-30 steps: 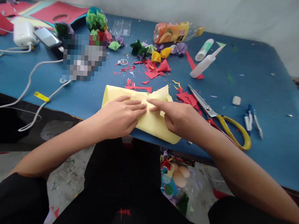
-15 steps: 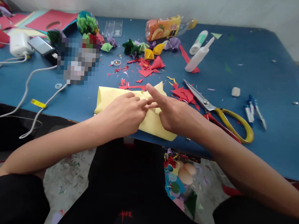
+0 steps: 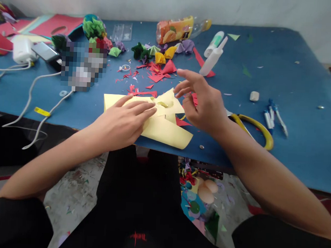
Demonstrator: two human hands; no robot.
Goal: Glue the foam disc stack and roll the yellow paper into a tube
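Note:
Pale yellow paper (image 3: 167,133), folded and partly cut, lies at the front edge of the blue table. My left hand (image 3: 123,123) rests flat on its left part, fingers spread and pointing right. Just right of the paper, my right hand (image 3: 204,104) is raised with its fingers apart and curved, holding nothing. Behind that hand are scissors with a yellow handle (image 3: 261,131); their blades are mostly hidden. Red paper scraps (image 3: 159,73) lie beyond the yellow paper, and some show beside my right hand.
Folded paper pieces (image 3: 160,58), a juice bottle (image 3: 174,30) and a glue bottle (image 3: 212,61) stand or lie farther back. Pens (image 3: 271,118) and an eraser (image 3: 254,96) are at right. A white cable (image 3: 31,91), phone (image 3: 46,52) and charger (image 3: 23,50) are at left.
My right hand has lifted off the yellow paper and moved right, its fingers opening. My left hand has shifted left and flattened on the paper. The view has shifted slightly.

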